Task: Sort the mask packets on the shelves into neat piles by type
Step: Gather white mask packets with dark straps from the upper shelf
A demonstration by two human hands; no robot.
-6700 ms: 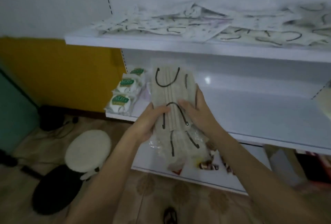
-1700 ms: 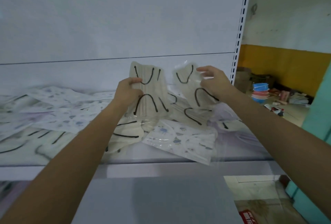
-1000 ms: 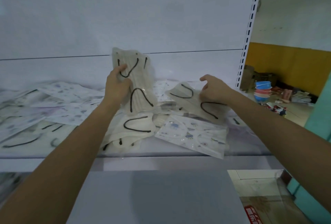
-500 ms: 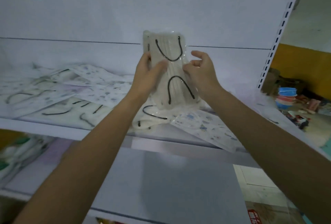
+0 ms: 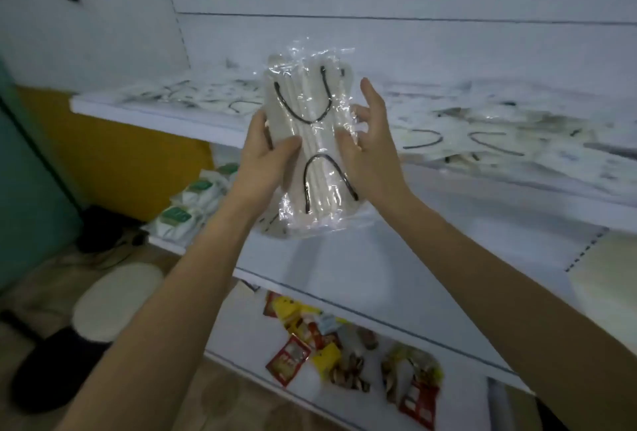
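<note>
Left hand and right hand hold a clear mask packet upright between them, in front of the shelving. The left thumb lies across the packet's front, fingers curled behind its left edge. The right thumb presses the front, the other fingers loosely spread along the right edge. The packet contains pale pleated masks with black ear loops. Beyond and below is the middle shelf, bearing green-labelled white packs at its left end. Farther back, the upper shelf carries scattered mask packets, unsorted and overlapping.
</note>
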